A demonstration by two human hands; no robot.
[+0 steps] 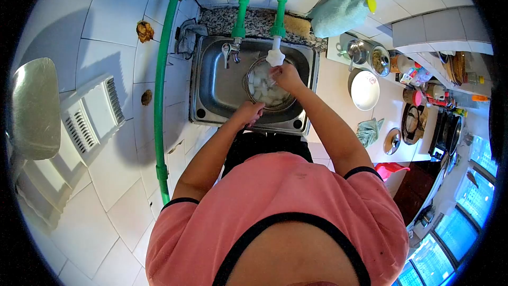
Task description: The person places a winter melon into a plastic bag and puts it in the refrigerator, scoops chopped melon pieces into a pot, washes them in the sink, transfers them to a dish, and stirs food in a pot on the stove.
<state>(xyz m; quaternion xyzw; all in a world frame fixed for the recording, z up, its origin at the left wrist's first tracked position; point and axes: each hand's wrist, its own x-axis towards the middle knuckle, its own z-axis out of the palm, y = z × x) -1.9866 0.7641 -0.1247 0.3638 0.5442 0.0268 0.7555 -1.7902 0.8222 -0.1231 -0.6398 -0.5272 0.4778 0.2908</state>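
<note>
We look down into a metal sink (216,77), where a round bowl (246,86) sits in the right half of the basin. In the bowl are pale, whitish pieces (258,93) in what looks like water.

Our left hand (251,114) is at the bowl's near edge, its fingers mostly closed around the rim. Our right hand (287,78) reaches over the bowl's far right side, fingers partly curled and tips down among the pieces; we cannot tell whether it grips one.

Behind the sink, a white tap (275,56) hangs over the bowl, just beside our right hand, and a metal tap (231,50) stands to its left. Green pipes (162,90) run behind the sink and down its left side. To the sink's right are a white dish (365,90), a crumpled green cloth (369,132) and a round lid (392,141).
</note>
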